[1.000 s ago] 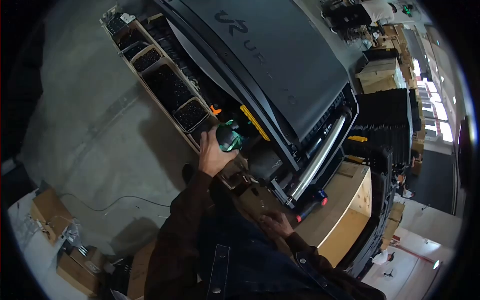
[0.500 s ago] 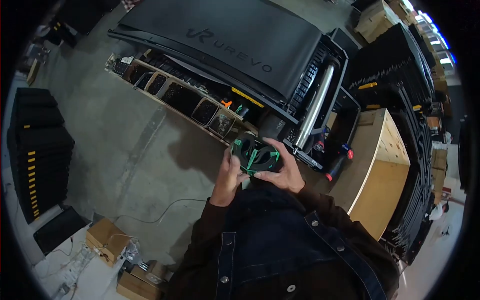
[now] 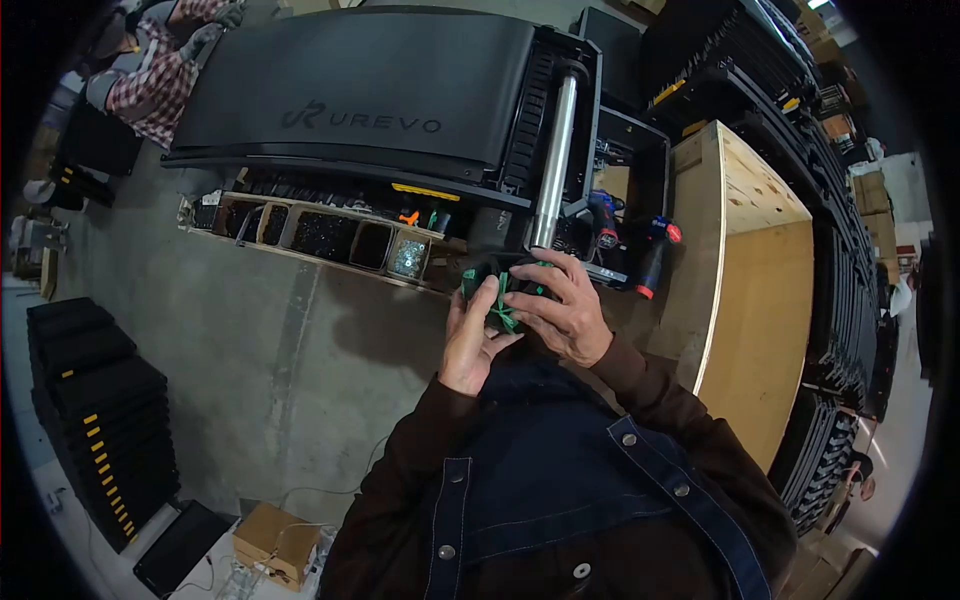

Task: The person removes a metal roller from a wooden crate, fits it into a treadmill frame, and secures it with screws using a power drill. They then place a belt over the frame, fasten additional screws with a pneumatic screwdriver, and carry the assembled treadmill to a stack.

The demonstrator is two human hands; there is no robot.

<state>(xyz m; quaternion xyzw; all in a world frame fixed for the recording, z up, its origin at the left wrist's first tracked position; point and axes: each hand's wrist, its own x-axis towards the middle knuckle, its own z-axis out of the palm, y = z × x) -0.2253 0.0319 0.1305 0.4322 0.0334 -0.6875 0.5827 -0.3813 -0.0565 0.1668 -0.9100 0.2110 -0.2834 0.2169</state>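
Observation:
Both of my hands hold a black bundle bound with green straps [image 3: 497, 298] in front of my chest. My left hand [image 3: 472, 335] grips its left side with the fingers up. My right hand [image 3: 562, 305] covers the bundle's top and right side, so most of it is hidden. Just beyond the bundle lies a black URUREVO treadmill [image 3: 370, 90] with a silver roller [image 3: 553, 165] at its near end.
A wooden tray of compartments [image 3: 330, 235] with small dark parts runs along the treadmill's edge. Red and blue power tools [image 3: 640, 245] lie beside a plywood box [image 3: 755, 270]. Black stacked parts [image 3: 100, 400] stand at left. Another person in a plaid sleeve [image 3: 150, 70] works at far left.
My left hand lifted the strapped bundle from beside the tray to my chest and my right hand joined it. My right hand has since closed over its top. The view has swung round.

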